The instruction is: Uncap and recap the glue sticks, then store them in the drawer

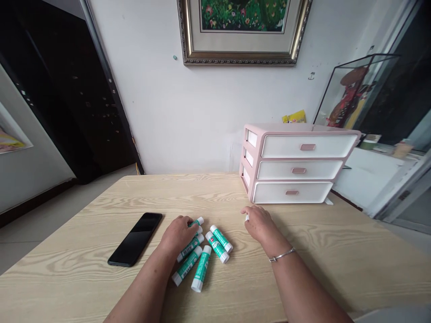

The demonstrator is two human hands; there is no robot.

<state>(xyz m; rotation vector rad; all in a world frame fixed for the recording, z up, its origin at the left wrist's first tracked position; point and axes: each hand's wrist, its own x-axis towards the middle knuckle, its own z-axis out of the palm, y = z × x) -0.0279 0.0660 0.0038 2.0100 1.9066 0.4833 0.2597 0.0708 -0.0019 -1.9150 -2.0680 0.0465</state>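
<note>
Several green-and-white glue sticks lie loosely grouped on the table. My left hand (pixel 178 234) is closed over the back of the group, its thumb and fingers around a glue stick (pixel 198 221) whose white end sticks out. Nearer me are a glue stick (pixel 187 266) and another glue stick (pixel 201 269), both lying at a slant. Two more, one a glue stick (pixel 221 238), lie side by side to the right. My right hand (pixel 260 223), in front of the drawer unit, is closed on a glue stick (pixel 247 217); only a small white part shows and the fingers hide the rest.
A black phone (pixel 135 240) lies left of my left hand. The pink and white drawer unit (pixel 298 170), its three drawers closed, stands at the back right of the wooden table (pixel 84 273). A yellow packet (pixel 294 117) shows behind its top. A framed picture (pixel 240 58) hangs on the wall.
</note>
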